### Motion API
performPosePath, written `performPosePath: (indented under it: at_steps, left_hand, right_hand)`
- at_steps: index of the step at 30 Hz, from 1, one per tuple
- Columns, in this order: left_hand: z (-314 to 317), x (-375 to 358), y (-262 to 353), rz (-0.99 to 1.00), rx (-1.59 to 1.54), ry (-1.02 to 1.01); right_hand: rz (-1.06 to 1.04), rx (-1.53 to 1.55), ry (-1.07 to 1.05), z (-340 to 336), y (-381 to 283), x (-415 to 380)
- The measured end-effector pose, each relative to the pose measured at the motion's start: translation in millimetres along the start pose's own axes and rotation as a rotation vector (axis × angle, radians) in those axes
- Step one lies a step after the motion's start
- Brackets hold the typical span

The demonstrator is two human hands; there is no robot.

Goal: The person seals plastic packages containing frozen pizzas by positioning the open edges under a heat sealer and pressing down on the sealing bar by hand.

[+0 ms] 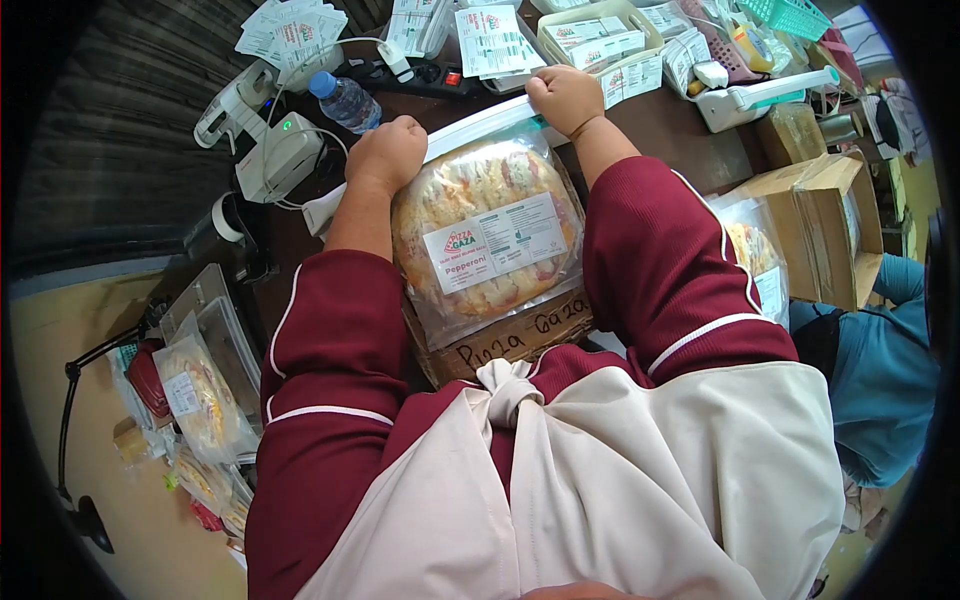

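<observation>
A white bag sealer [478, 128] with a long bar lies across the far end of a clear plastic bag. My left hand [392, 153] is closed in a fist on the bar's left part, and my right hand [567, 100] is closed on its right end. Inside the bag is a round pizza [480, 185] with a white printed label [496, 243] reading "Pepperoni". The bag rests on a cardboard box [510, 335] marked "Pizza Gaza" in handwriting. The bag's far edge is hidden under the bar.
A water bottle [345, 103] stands left of the sealer, near a power strip [432, 80] and cables. Label stacks [495, 40] and a label tray [600, 45] sit behind. To the right are another white sealer [755, 98], an open carton [815, 225] and a person in blue [880, 380].
</observation>
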State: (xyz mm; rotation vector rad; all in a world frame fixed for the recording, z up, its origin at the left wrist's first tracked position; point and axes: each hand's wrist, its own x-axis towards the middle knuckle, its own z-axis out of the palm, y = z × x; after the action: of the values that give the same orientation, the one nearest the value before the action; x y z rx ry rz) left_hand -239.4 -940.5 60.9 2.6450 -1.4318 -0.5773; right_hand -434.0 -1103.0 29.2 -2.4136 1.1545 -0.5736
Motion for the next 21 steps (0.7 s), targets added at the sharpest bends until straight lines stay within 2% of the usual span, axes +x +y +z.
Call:
performPosePath:
  at_steps: [21]
  left_hand:
    - [-1.7, -7.9, 5.7, 0.001, 0.05, 0.08]
  right_hand:
    - [-0.037, 0.038, 0.012, -0.5, 2.0, -0.2]
